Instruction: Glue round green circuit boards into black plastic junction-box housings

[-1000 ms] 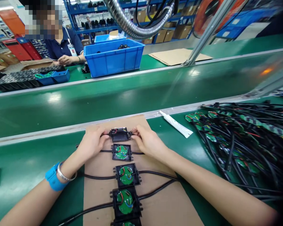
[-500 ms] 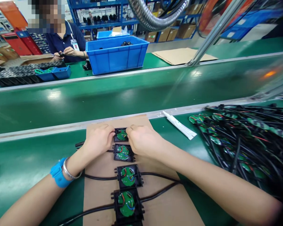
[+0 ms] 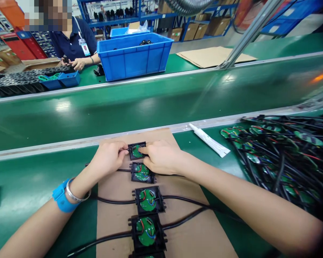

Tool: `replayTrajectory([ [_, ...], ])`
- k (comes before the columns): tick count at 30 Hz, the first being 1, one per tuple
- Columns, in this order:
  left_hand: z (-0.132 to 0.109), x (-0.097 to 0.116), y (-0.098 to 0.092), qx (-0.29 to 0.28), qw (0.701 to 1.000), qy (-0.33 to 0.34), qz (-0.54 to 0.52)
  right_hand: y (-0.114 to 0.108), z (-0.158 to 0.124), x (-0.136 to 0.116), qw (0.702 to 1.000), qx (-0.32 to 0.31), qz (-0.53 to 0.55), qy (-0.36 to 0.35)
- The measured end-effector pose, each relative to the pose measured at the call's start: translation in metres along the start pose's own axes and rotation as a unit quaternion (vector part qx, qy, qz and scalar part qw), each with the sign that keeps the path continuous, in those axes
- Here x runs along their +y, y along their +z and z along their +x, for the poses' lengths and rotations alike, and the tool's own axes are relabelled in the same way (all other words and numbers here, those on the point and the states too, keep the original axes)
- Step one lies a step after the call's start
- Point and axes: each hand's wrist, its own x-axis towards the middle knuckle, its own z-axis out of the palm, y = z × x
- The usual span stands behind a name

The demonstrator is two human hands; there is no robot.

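Observation:
A row of open black square housings, each with a green round circuit board, runs down a cardboard sheet (image 3: 113,218). At the far end of the row, my left hand (image 3: 109,156) pinches the left edge of the farthest housing (image 3: 133,157). My right hand (image 3: 163,156) grips the right side of that housing, its index fingertip on the circuit board (image 3: 136,152); part of the housing is hidden behind the fingers. Nearer to me lie a second housing (image 3: 134,178), a third housing (image 3: 137,209) and another housing (image 3: 136,245), with black cables (image 3: 110,201) coming out of their sides.
To the right lie a white tube (image 3: 211,142) and a heap of black cables with green boards (image 3: 282,161). Beyond the metal rail, a blue bin (image 3: 134,61) and cardboard sheets (image 3: 212,56) rest on the opposite bench. A co-worker (image 3: 75,46) handles a small part there.
My right index finger has moved from the housing's right edge onto its board. My left fingers stay at the left edge. The view has shifted slightly.

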Motion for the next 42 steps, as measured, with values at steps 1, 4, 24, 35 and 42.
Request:
replayTrajectory([
  [1, 0.0, 0.001, -0.001, -0.006, 1.0, 0.002, 0.01, 0.0, 0.0, -0.001, 1.0, 0.002, -0.002, 0.001],
  [4, -0.002, 0.006, -0.003, -0.015, 0.999, 0.008, 0.045, -0.001, -0.002, -0.007, 1.0, -0.007, 0.001, 0.008],
  [24, -0.017, 0.029, -0.001, -0.07, 0.982, 0.001, 0.177, -0.004, -0.008, -0.021, 1.0, -0.006, 0.013, 0.022],
  [35, -0.028, 0.026, 0.008, -0.059, 0.991, 0.022, 0.116, -0.005, -0.012, 0.004, 0.991, -0.011, 0.129, -0.03],
  [42, -0.019, 0.022, 0.009, -0.01, 0.995, 0.098, 0.031, -0.007, -0.022, 0.014, 0.987, 0.026, 0.161, 0.003],
])
